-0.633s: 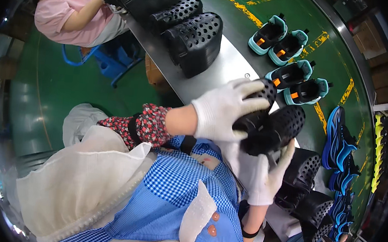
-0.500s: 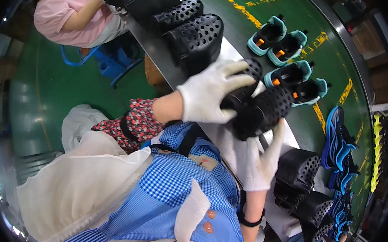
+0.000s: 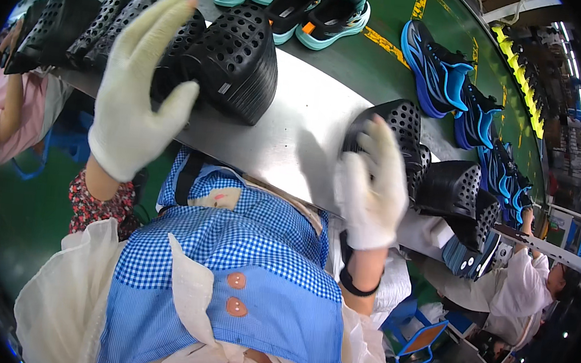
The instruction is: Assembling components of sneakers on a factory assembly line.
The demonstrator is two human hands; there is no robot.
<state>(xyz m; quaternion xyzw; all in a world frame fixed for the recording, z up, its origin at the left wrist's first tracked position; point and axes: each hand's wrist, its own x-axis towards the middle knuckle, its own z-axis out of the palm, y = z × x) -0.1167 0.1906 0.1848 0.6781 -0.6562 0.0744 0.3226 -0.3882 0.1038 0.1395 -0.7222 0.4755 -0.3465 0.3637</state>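
Observation:
My left hand point(image 3: 139, 92), in a white glove, is open with its fingers stretched up and the thumb apart. It is raised in front of a row of black clog-like pieces with round holes, beside the nearest black perforated clog point(image 3: 239, 59). Further right, my white-gloved right hand point(image 3: 372, 195) has its fingers apart, overlapping another black perforated clog point(image 3: 399, 122) on the metal bench. I cannot tell whether its fingertips touch that clog. Behind the right hand, more black clogs point(image 3: 452, 189) lie close together.
The metal bench point(image 3: 304, 106) runs across in front of me. Beyond it, black and teal sneakers point(image 3: 332, 19) and blue-soled shoes point(image 3: 434, 76) stand on a green surface with yellow lines. One person point(image 3: 13, 109) sits at left, another point(image 3: 515, 298) at right. A blue chair point(image 3: 421, 342) is at lower right.
Both hands have let go of the black clogs they were handling in the middle. My view has swung right, the left hand is raised, and the right hand is at the clogs further right.

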